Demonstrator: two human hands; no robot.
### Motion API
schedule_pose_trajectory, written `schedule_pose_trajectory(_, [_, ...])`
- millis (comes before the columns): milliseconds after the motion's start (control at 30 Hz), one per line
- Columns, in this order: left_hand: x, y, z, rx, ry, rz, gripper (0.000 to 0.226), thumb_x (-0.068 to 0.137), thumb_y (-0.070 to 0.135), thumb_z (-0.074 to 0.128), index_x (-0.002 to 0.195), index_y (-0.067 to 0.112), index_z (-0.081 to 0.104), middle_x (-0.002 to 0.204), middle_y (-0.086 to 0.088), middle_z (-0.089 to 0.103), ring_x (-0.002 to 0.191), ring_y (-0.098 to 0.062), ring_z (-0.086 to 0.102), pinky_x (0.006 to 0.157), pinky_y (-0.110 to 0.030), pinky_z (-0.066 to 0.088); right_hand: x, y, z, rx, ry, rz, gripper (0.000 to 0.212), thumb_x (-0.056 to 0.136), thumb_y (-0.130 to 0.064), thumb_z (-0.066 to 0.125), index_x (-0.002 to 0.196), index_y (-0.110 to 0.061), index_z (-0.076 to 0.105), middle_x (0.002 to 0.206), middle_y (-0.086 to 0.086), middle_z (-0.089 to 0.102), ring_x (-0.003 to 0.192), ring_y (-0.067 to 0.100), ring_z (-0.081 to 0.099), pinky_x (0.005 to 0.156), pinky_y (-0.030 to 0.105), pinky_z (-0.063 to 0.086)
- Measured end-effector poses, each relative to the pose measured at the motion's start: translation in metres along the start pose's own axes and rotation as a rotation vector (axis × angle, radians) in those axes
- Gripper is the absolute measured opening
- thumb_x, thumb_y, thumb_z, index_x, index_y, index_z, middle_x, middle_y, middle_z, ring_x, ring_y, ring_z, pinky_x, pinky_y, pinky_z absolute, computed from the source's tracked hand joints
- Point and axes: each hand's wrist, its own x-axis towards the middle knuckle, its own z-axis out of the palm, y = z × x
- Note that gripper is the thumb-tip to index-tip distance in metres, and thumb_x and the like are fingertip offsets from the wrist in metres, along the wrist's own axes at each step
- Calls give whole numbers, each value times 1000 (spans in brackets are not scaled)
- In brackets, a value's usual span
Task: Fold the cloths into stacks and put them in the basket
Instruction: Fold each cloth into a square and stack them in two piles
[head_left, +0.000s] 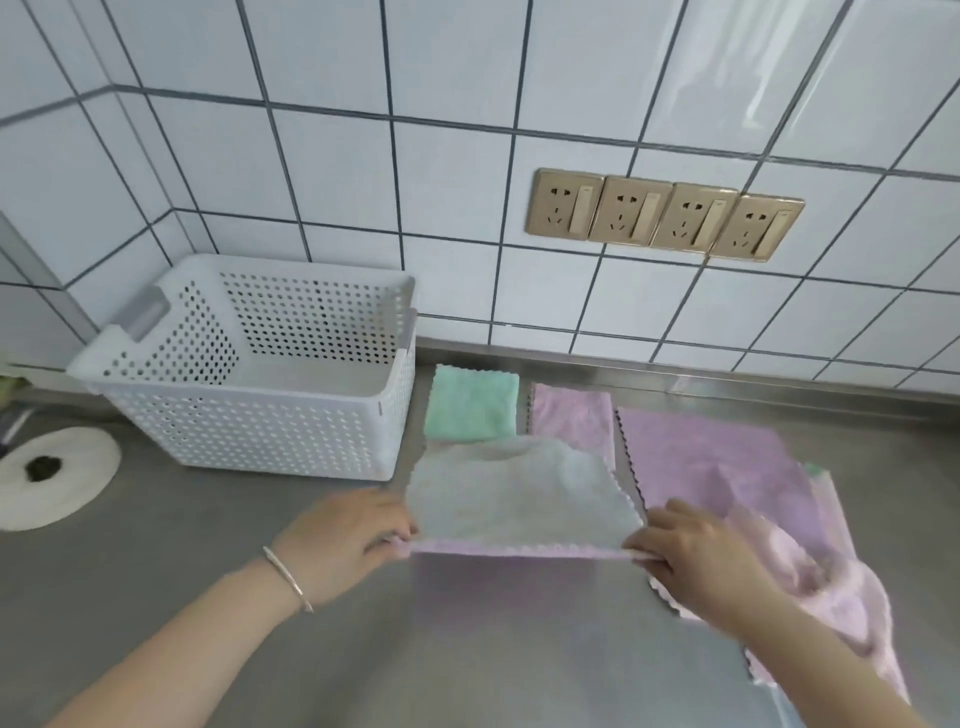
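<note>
On the steel counter, head view: you are mid-fold, with nothing yet in the basket.
Left hand: your left hand (345, 540) pinches the near left corner of the cloth in hand (519, 499), fingers curled on its pink edge.
Right hand: your right hand (696, 551) pinches the near right corner of the same cloth, so the near edge is stretched between both hands.
Cloth in hand: pale grey on top, pink underneath, lifted at the near edge while its far edge sags toward the folded pieces behind it.
Done so far: a folded green cloth (471, 405) lies just right of the basket, and a folded pink cloth (571, 415) lies beside it; both look like single folded pieces, not tall stacks.
Still to fold: a pink cloth lying open (701, 457) sits further right, and a rumpled pile of pink cloths (831, 587) trails off under your right forearm; how many are in it cannot be told.
Basket: the white perforated basket (249, 415) stands at the left against the tiled wall, and the part of its inside that shows holds no cloth.
Judgement: you seem to be early to midway, with folding unfinished and all the loading left.
</note>
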Motion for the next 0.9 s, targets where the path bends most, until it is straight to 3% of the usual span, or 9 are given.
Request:
schedule_pose_trajectory(133, [-26,-9,56,-31,-218,-79,22,85,45,46,92,29,59,102,10,65,98,-6,51,76,-17,34,-41,-23,61,49,-370,38,19,39,-38,75,53,-37,62,49,-17,48,51,0,52,40,13,24])
schedule_pose_trajectory(200, [-36,-7,75,-12,-314,-123,17,89,33,51,98,23,62,108,9,63,104,-10,51,76,-15,31,-53,-40,74,113,-457,77,16,57,-35,75,71,-37,69,63,-15,56,69,6,60,47,12,21])
schedule_pose_trajectory(267, [-47,-6,88,-18,-389,-168,18,89,31,52,102,25,62,105,13,61,105,-9,52,72,-11,30,-64,-49,88,161,-556,125,23,84,-28,54,102,-33,66,91,-9,58,103,16,55,57,18,27])
schedule_pose_trajectory(333, [-56,-7,95,-44,-443,-225,16,88,33,52,100,28,61,88,16,58,90,-11,54,63,-9,31,-69,-55,94,202,-711,153,28,89,-28,45,112,-30,61,90,-15,52,115,17,50,68,24,29])
schedule_pose_trajectory(433, [-61,-10,100,-64,-519,-281,10,86,34,53,84,26,48,63,13,44,70,-13,43,53,-10,25,-76,-60,97,273,-836,259,25,87,-30,48,106,-29,63,71,-18,38,112,16,53,69,24,31])
schedule_pose_trajectory(500, [-60,-10,101,-51,-580,-307,27,85,32,53,66,21,38,60,10,38,62,-12,37,51,-13,22,-78,-61,96,303,-902,297,16,83,-30,48,78,-24,62,71,-10,44,98,14,59,60,20,31])
schedule_pose_trajectory(600, [-51,-5,97,-36,-659,-316,36,87,26,51,59,27,29,60,10,35,54,0,29,50,-15,21,-77,-58,91,294,-923,360,37,81,-28,48,48,-15,36,57,0,36,54,5,40,47,18,22])
schedule_pose_trajectory(733, [-35,-8,89,-127,-611,-376,36,87,22,52,60,26,29,61,8,35,54,-2,28,51,-17,25,-69,-43,80,417,-804,566,33,82,-31,52,56,-17,39,64,-1,44,60,12,42,49,20,26])
schedule_pose_trajectory(900, [-4,-14,95,-411,-242,-603,29,88,18,56,64,21,39,60,7,41,55,-8,35,53,-19,28,-50,-28,82,756,-464,900,31,85,-18,57,59,-15,40,57,-3,38,52,11,33,47,23,24])
